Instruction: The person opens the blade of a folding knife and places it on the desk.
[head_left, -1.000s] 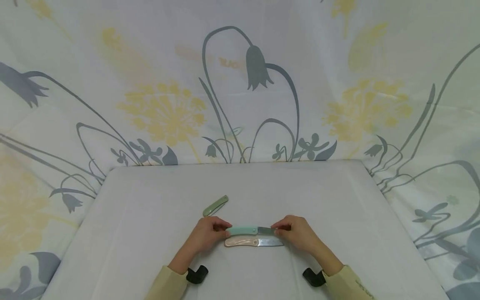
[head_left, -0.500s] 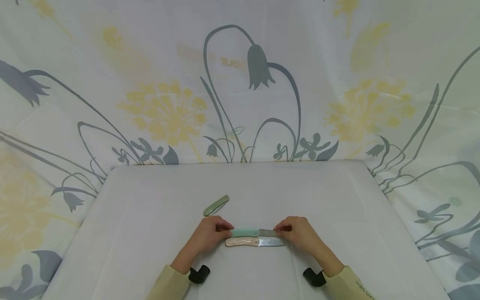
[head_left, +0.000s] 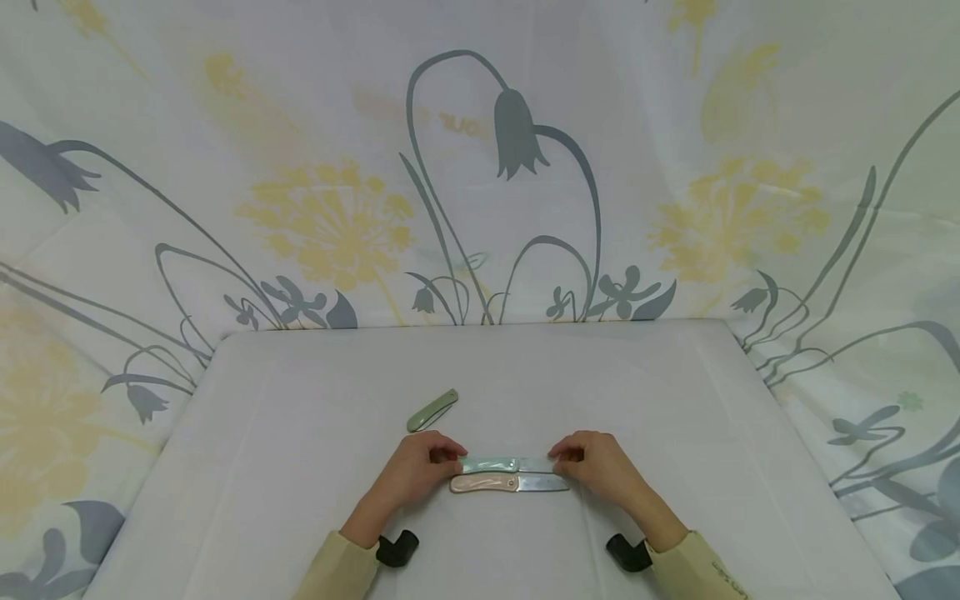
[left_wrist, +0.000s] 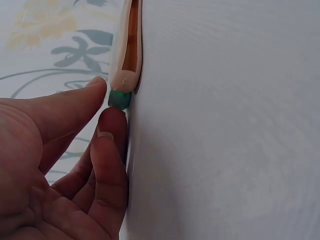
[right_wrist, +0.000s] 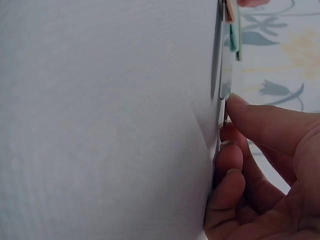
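Note:
In the head view, a teal-handled folding knife (head_left: 489, 465) lies unfolded, its handle to the left and its blade to the right. My left hand (head_left: 420, 462) pinches the butt of that handle; in the left wrist view only its green end (left_wrist: 119, 99) shows by the fingertips. At the other end my right hand (head_left: 596, 468) pinches the blade near its tip, between thumb and fingers. Just on the near side, parallel to it, rests a second unfolded knife with a pinkish-beige handle (head_left: 482, 483). Fingers hide both ends of the teal knife.
A folded olive-green pocket knife (head_left: 432, 411) lies at an angle beyond my left hand. The white-covered table (head_left: 600, 375) ends at a flower-printed cloth (head_left: 337, 225) behind and at the sides. Black wrist devices (head_left: 397, 548) sit on both wrists.
Both hands have shifted the teal knife slightly right and nearer the beige one. Its handle and blade now catch the light, looking brighter. The other knives keep their places.

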